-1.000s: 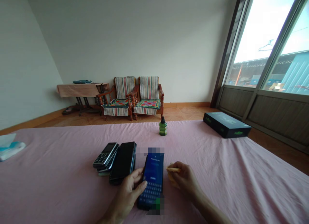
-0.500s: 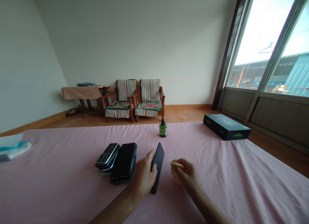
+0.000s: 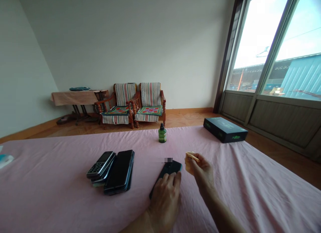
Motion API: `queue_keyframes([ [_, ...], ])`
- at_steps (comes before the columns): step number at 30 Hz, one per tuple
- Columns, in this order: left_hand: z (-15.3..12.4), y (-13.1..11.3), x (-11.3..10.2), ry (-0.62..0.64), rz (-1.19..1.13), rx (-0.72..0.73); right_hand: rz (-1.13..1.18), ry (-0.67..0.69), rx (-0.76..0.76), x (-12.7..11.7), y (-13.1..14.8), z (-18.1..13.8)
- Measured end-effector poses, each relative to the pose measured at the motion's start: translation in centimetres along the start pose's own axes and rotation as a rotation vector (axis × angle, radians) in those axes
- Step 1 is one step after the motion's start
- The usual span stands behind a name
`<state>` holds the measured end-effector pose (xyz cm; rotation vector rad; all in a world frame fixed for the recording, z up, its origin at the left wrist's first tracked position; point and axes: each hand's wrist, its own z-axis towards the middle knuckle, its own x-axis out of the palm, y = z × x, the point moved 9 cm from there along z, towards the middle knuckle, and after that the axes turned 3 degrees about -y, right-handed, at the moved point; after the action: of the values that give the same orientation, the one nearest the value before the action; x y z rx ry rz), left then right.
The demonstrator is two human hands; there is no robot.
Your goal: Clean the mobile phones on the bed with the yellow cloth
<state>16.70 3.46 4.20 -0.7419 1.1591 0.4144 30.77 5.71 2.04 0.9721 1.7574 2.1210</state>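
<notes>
A dark smartphone (image 3: 168,167) lies low over the pink cloth, tilted away to the right. My left hand (image 3: 166,196) is over its near half, fingers bent across it; the thumb is hidden. To the right, my right hand (image 3: 202,169) pinches a small folded yellowish cloth (image 3: 190,165), held up apart from the phone. Left of my hands is a stack of dark smartphones (image 3: 119,171). Leaning against it is a pile of keypad phones (image 3: 100,165), the top one with silver edges.
A green bottle with a black nozzle (image 3: 162,134) stands beyond my hands. The black box (image 3: 225,130) sits at the far right of the pink sheet (image 3: 62,206). A tissue pack (image 3: 5,160) shows at the left edge. Two wooden chairs (image 3: 149,99) stand beyond.
My left hand has tipped the smartphone from its upright edge down toward flat and now lies over it. The right hand with the yellowish cloth has moved slightly right. The view has turned right.
</notes>
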Motion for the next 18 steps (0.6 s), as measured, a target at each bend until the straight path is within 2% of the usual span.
queue_keyframes([
  [4,-0.9,2.0,-0.7,-0.046,-0.172,-0.047,-0.011,-0.003,-0.004,0.1,0.5,-0.2],
  [9,-2.5,4.7,-0.6,0.019,-0.213,-0.146,-0.026,0.03,0.008,0.6,0.5,-0.3],
  [14,-3.2,5.5,-0.1,0.036,-0.258,-0.205,-0.061,0.054,0.011,0.7,0.0,-0.3],
  [18,-3.3,5.8,0.1,0.036,-0.268,-0.198,-0.077,0.063,0.006,0.8,-0.1,-0.2],
])
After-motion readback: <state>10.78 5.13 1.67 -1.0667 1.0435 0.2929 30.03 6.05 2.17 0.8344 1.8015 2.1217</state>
